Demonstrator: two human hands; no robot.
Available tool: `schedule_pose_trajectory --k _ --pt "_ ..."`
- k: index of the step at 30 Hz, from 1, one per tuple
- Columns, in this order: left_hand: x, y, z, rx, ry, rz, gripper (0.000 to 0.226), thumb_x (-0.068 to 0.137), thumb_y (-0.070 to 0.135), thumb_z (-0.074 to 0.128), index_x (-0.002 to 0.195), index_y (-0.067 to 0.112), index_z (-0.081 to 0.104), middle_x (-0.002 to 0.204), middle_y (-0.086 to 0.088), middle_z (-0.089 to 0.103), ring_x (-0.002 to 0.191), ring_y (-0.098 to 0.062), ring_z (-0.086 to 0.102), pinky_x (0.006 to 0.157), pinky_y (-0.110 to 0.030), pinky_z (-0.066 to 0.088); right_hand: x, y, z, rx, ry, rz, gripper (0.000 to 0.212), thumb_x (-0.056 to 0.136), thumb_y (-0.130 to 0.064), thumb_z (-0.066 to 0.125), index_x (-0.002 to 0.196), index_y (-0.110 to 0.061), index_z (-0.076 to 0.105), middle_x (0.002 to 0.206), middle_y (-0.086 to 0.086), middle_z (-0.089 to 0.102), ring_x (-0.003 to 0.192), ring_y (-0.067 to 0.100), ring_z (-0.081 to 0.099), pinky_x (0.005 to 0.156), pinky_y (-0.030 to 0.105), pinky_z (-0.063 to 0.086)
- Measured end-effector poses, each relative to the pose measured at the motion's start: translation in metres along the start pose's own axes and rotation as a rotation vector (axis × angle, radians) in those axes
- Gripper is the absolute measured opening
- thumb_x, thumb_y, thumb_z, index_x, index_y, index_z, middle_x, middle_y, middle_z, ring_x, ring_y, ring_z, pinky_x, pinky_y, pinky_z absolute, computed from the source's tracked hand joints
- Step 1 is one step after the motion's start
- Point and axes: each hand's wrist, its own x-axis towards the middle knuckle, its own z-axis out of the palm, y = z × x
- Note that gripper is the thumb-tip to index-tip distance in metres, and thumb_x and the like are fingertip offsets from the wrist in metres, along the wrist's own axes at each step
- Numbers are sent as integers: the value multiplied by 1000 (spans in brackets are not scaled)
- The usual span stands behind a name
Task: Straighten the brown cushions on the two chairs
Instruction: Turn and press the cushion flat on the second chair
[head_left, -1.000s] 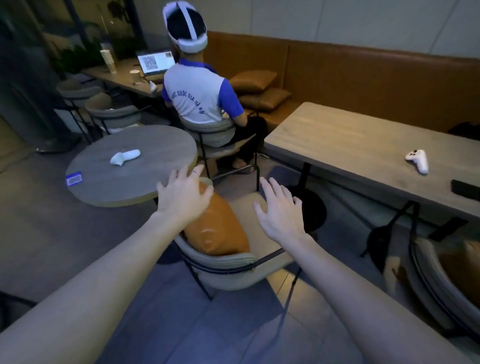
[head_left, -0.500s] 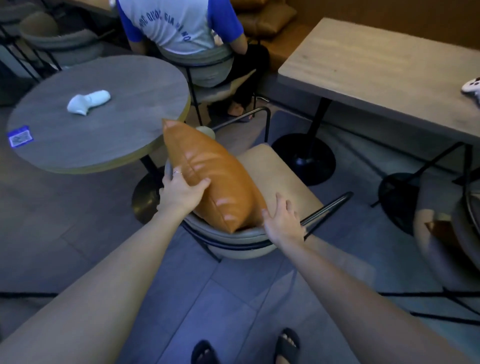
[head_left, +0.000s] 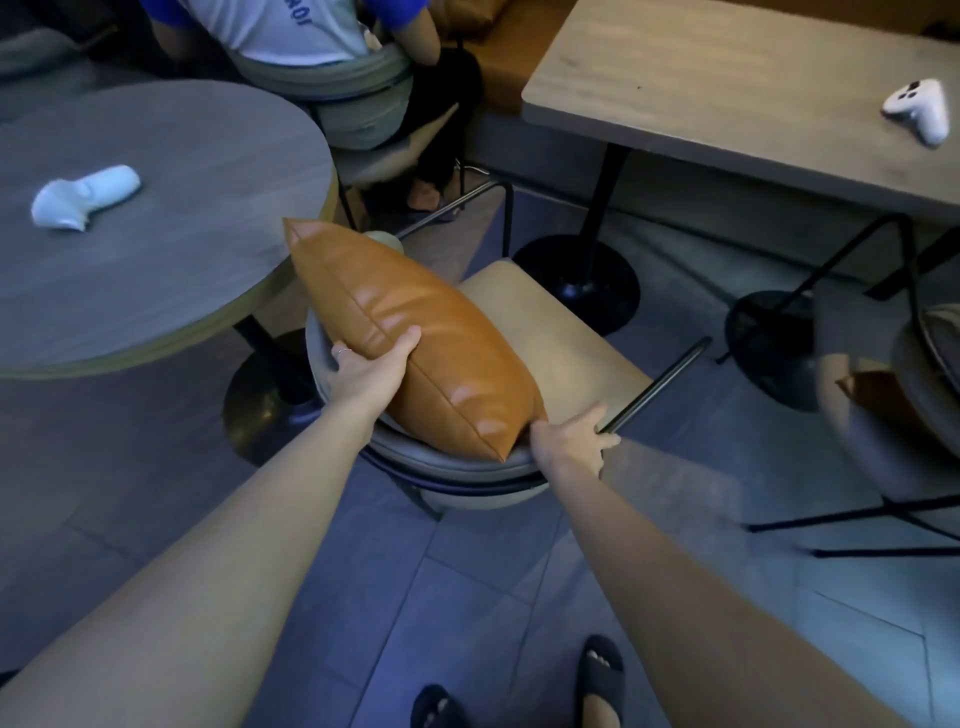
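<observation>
The left hand (head_left: 371, 366), flat over the cushion a second ago, now clamps the brown cushion (head_left: 415, 338) at frame centre, thumb over its seam. The cushion stands on edge along the chair (head_left: 545, 322) backrest, long axis running upper left to lower right. The right hand (head_left: 571, 441) has closed on its lower right corner. First cushion is in hand; squaring it likely comes next.

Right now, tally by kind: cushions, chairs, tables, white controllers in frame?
Brown cushions: 2, one gripped, one on the right chair
Chairs: 3, near chair, right chair, occupied chair
Tables: 2, round table, rectangular table
White controllers: 2, and
Total: 9
</observation>
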Motion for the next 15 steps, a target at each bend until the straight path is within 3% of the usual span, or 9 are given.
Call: schedule_pose_trajectory --k 2,5,10,15 --pt "5 0 1 15 33 -5 141 55 88 69 164 21 8 166 -9 28 145 -36 39 120 -53 33 0 1 0 121 6 53 92 93 -22 61 163 -18 2 164 28 13 134 49 46 89 40 40" --pt "10 2 5 66 97 -13 145 47 95 59 164 23 12 165 -12 27 145 -41 37 119 -56 32 -1 5 1 167 22 37 85 92 -21 64 159 -11 13 156 29 35 131 47 51 94 42 45" --pt "11 -3 15 145 176 -19 129 60 92 56 162 25 14 165 -15 22 144 -47 33 116 -62 34 6 8 -4 98 -19 -35 57 90 -17 62 138 -6 34 140 29 51 118 44 60 78 35 39" --pt "8 0 24 148 197 -35 129 59 91 56 162 25 14 164 -14 23 143 -46 34 115 -61 35 16 6 -14 63 -49 -79 51 88 -18 63 132 -7 39 135 28 54 104 40 59 76 34 38"
